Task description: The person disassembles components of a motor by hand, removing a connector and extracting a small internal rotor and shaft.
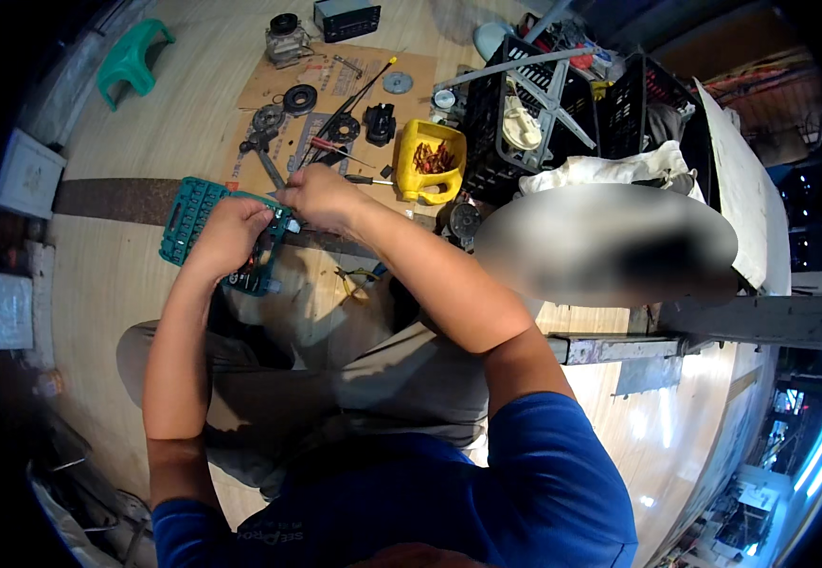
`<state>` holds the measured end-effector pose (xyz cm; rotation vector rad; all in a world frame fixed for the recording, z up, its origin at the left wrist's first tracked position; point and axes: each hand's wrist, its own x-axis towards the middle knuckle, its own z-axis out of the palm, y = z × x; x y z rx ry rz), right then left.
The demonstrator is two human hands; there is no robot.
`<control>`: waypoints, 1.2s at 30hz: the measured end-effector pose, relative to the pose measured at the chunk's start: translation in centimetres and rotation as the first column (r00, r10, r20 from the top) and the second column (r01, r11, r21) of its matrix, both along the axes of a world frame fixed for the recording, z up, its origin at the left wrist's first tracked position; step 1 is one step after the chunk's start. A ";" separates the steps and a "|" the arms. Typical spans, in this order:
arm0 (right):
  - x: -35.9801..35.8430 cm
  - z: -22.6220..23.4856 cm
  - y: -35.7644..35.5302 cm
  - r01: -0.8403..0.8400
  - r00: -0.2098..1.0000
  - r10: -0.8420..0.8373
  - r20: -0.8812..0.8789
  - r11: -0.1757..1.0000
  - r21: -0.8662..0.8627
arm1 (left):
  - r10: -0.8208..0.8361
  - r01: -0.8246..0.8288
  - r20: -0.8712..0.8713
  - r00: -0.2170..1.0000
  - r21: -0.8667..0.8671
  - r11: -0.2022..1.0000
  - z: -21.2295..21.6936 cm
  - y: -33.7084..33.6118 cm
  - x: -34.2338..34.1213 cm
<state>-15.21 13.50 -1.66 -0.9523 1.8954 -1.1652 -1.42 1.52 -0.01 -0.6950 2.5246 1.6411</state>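
My left hand is over a teal tool case that lies open on the floor, with small sockets in its slots. Its thumb and fingers are pinched together; what is between them is too small to make out. Just to the right, my right hand is closed, its fingertips beside the case's far edge and the lower end of a grey metal lever. Whatever it grips is hidden. Beyond the hands, a red-handled screwdriver and a black-handled screwdriver lie on cardboard. Yellow-handled pliers rest nearer my legs.
Metal parts, including a black ring-shaped pulley, are spread on the cardboard. A cut-open yellow jug holds small reddish-brown pieces. Black crates stand to the right; a green stool is far left.
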 end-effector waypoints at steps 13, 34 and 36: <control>4.9 -0.5 -0.4 0.155 0.766 0.006 0.643 0.969 -0.194 | 0.633 -0.471 -0.220 0.742 0.501 0.726 -3.5 0.2 -1.6; -0.6 1.9 0.9 -0.230 0.849 0.151 0.507 0.968 0.098 | -0.056 0.096 -0.098 0.994 0.477 0.874 1.5 -1.6 1.5; -0.2 1.2 0.7 -0.183 0.841 0.115 0.528 0.980 0.078 | -0.197 0.194 0.041 0.980 0.055 0.979 1.6 -0.9 1.1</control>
